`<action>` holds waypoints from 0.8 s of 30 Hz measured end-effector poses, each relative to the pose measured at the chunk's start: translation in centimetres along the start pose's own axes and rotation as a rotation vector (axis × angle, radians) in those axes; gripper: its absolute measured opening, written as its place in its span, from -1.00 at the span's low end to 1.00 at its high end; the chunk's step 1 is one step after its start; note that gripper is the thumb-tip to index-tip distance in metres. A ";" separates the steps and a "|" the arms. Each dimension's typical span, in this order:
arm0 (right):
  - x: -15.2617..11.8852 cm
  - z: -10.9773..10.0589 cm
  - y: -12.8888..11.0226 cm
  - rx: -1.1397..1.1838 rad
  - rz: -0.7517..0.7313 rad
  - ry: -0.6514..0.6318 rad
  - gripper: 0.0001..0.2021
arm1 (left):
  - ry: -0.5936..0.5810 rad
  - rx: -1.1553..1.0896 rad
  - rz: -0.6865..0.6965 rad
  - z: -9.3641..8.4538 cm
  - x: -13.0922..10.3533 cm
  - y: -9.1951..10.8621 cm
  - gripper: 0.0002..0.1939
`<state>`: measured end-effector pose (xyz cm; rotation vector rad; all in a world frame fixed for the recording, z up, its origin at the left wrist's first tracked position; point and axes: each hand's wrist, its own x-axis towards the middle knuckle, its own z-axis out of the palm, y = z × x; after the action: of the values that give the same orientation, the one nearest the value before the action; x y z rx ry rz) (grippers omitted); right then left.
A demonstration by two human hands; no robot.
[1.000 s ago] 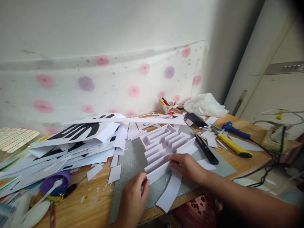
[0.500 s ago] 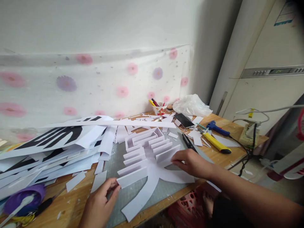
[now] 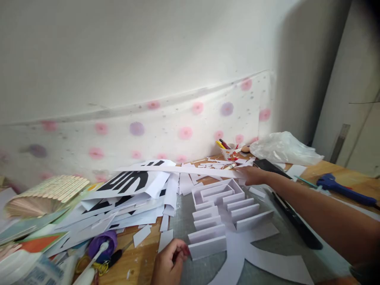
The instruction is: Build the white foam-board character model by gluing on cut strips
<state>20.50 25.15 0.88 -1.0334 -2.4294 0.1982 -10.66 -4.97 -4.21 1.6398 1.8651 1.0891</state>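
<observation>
Head view: left hand [image 3: 170, 264] low at the near edge, fingers curled, fingertips touching the nearest strip wall of the white foam-board model [image 3: 225, 211], pinning it on the grey cutting mat [image 3: 181, 221]; grip loose, nothing lifted. Right hand [image 3: 252, 176] stretched across to the back of the desk, flat and mostly open, fingertips on the long white paper strip [image 3: 184, 169] just beyond the model's far corner; can't tell whether anything is pinched. Paper cup of pens [image 3: 230, 153] and clear plastic bag [image 3: 283, 148] just behind that hand, black ruler [image 3: 293, 221] under the forearm, blue tool [image 3: 341, 188] off to the right, heap of printed paper sheets [image 3: 124, 194] to the left. Judgement: keep left pressure light and straight down so upright walls don't fold; keep right forearm raised clear of model and ruler; draw strip flat, not dragging loose offcuts.
</observation>
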 end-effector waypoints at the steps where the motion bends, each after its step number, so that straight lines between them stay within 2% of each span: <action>1: 0.2 0.2 0.1 0.000 0.014 -0.003 -0.43 | 0.006 -0.010 -0.011 0.0 -0.1 0.1 -0.81; 4: -0.1 -1.1 -0.1 -0.006 0.070 0.035 -0.46 | 0.022 -0.065 -0.031 0.0 -0.2 0.7 -0.84; 7: -1.8 -4.5 -1.1 0.004 0.106 0.140 -0.44 | 0.080 -0.192 -0.040 0.1 -0.2 1.1 -0.88; 10: -5.1 -8.2 -2.5 0.059 0.112 0.291 -0.44 | 0.199 -0.265 -0.036 0.1 -0.3 1.2 -0.81; 12: -8.1 -9.7 -3.4 0.094 0.119 0.368 -0.46 | 0.269 -0.261 -0.019 -0.3 -0.5 1.6 -0.75; 15: -12.5 -10.1 -4.9 0.248 0.120 0.494 -0.50 | 0.373 -0.238 0.036 -1.9 -1.4 3.6 -0.73; 18: -15.6 -9.3 -7.1 0.524 0.102 0.539 -0.49 | 0.507 -0.160 0.131 -4.0 -3.4 6.9 -0.75; 21: -16.8 -8.8 -9.9 0.677 -0.025 0.466 -0.42 | 0.595 0.002 0.242 -5.2 -6.3 9.9 -0.81; 24: -17.3 -8.7 -12.6 0.553 -0.226 0.334 -0.43 | 0.573 0.267 0.388 -4.8 -10.0 11.2 -0.86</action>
<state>27.04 3.53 5.85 -0.4948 -1.9952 0.5363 -5.08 -15.96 5.63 2.0616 2.1617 1.6736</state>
